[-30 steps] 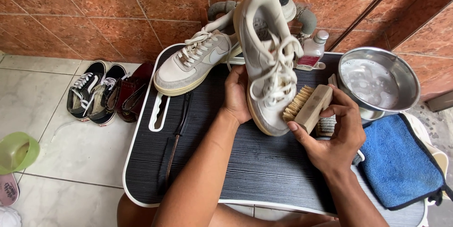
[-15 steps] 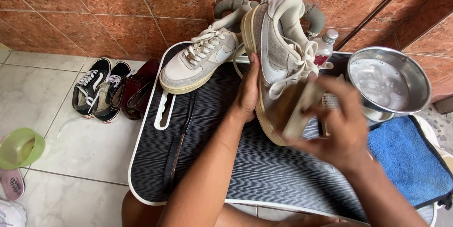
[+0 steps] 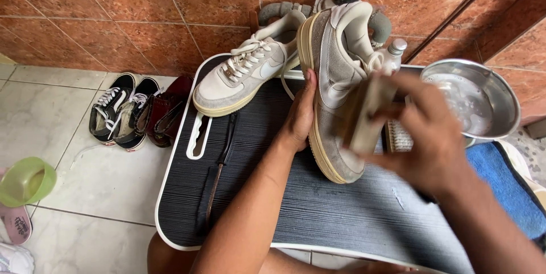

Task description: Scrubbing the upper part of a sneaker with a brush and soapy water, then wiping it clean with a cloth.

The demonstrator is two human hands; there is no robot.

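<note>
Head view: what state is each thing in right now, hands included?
Left hand: bracing the held sneaker's sole.
Right hand: gripping the brush.
Held sneaker: tipped on its side, toe toward the camera.
Brush: pressed against the sneaker's side, blurred.
Second sneaker: upright on the board, laced.
Steel bowl: upright, soapy water inside.
Black sneakers: paired on the floor.
Green cup: upright on the floor.
</note>
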